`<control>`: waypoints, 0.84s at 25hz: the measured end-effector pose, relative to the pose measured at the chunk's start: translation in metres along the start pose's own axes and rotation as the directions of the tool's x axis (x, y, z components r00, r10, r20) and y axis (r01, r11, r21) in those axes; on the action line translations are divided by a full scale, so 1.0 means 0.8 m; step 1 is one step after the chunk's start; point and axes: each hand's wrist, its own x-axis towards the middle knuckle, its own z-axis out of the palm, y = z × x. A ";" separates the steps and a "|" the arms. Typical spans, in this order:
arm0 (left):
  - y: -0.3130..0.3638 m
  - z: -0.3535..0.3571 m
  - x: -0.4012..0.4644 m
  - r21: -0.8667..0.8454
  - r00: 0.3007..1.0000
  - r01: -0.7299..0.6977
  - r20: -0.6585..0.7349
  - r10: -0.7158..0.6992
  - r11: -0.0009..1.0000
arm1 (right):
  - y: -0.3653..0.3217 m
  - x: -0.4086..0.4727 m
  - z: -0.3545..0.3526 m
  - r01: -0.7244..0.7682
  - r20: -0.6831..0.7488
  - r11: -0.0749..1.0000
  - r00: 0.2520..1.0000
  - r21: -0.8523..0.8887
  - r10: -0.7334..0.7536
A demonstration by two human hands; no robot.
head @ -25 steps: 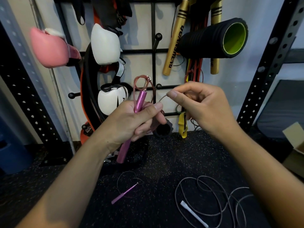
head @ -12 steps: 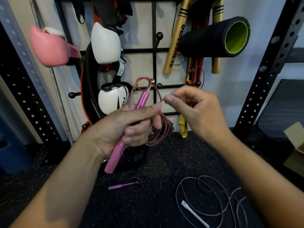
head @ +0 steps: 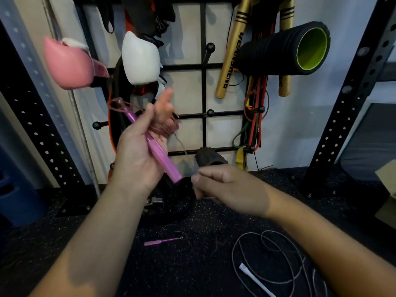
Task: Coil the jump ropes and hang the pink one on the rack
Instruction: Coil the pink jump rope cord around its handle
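Observation:
My left hand [head: 145, 151] holds the pink jump rope's handle [head: 159, 154] across its palm, tilted, with thin pinkish cord [head: 166, 130] looped around the raised fingers. My right hand [head: 227, 187] sits lower, to the right, pinching the same cord, which runs up to the left hand. The rope's second pink handle [head: 162, 241] lies on the black floor below. A white-handled jump rope [head: 257, 277] with grey cable [head: 272, 251] lies in loose loops at the lower right. The black grid rack [head: 203, 91] with knobbed pegs is on the wall ahead.
On the rack hang a pink boxing glove [head: 68, 65], white gloves [head: 140, 58], gold sticks [head: 232, 50], a black foam roller [head: 285, 48] and coloured bands [head: 256, 116]. Perforated black uprights [head: 351, 97] flank it. A cardboard box [head: 387, 189] stands at the right edge.
My right hand dropped from beside the left down to below it, pulling the cord. My left hand rotated, tipping the handle the other way with fingers raised. The floor handle stayed put.

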 end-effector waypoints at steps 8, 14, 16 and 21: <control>-0.015 -0.003 -0.017 0.962 0.944 -0.270 0.271 -0.186 0.031 | -0.030 -0.021 -0.077 -0.001 -0.186 0.997 0.982 0.078 0.015; -0.004 -0.001 -0.014 0.978 0.918 -0.210 0.195 -0.346 -0.008 | -0.016 -0.033 -0.116 -0.090 -0.246 0.940 0.953 0.330 0.178; 0.003 -0.007 -0.014 0.986 0.922 -0.158 0.165 -0.350 0.050 | -0.013 -0.038 -0.121 -0.081 -0.276 0.947 0.946 0.312 0.172; 0.005 -0.006 -0.019 0.962 0.816 -0.013 0.168 -0.553 0.272 | 0.003 -0.025 -0.108 0.010 -0.485 0.994 0.874 0.109 0.044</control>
